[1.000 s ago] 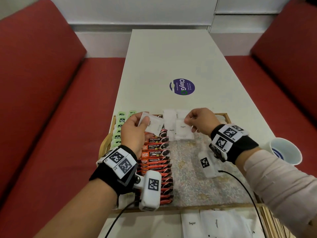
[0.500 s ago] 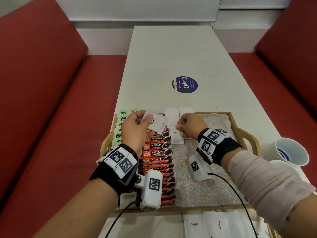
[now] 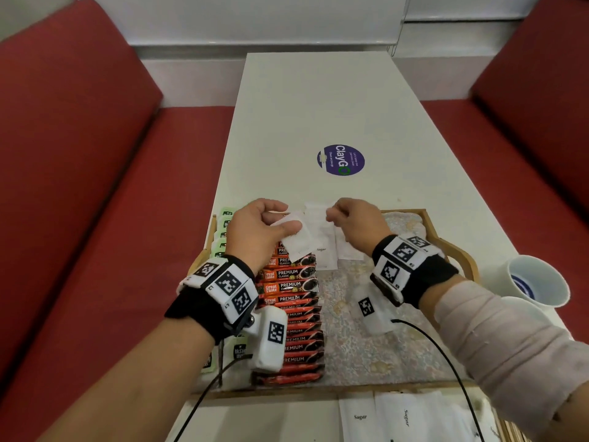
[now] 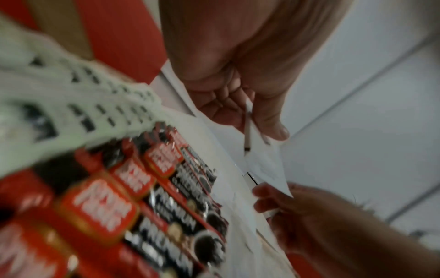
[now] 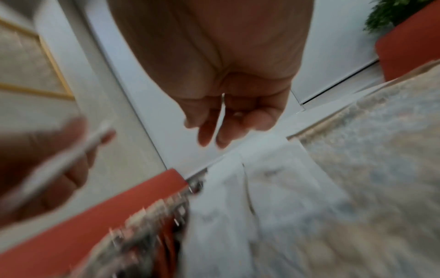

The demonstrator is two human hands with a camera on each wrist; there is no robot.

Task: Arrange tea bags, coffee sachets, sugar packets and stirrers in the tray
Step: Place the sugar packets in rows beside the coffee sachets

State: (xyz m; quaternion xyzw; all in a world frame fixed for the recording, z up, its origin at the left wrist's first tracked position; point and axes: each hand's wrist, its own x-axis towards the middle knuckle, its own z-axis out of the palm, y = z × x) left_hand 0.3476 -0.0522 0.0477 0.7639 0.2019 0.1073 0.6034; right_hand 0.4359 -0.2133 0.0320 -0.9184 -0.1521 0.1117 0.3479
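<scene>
The left hand [image 3: 255, 231] pinches a white sugar packet [image 3: 298, 239] between thumb and curled fingers, holding it tilted just above the far end of the coffee sachets [image 3: 291, 301]. In the left wrist view the packet shows edge-on between thumb and fingers. The right hand [image 3: 353, 224] hovers just beside it, fingers loosely curled; in the right wrist view a thin white edge sits between its fingers, though blur keeps me from telling whether it grips anything. Below both hands, two sugar packets in the tray [image 3: 325, 247] lie side by side at the far edge, next to the sachets. The red and black sachets run in an overlapping row down the tray [image 3: 459, 250], and pale green tea bags [image 3: 224, 224] line its left side. The tray, wooden with a patterned floor, sits on the white bench [image 3: 318, 106]. More sugar packets [image 3: 398, 419] lie on the bench at the near edge, outside the tray. A white cup [image 3: 538, 283] stands to the right of the tray.
</scene>
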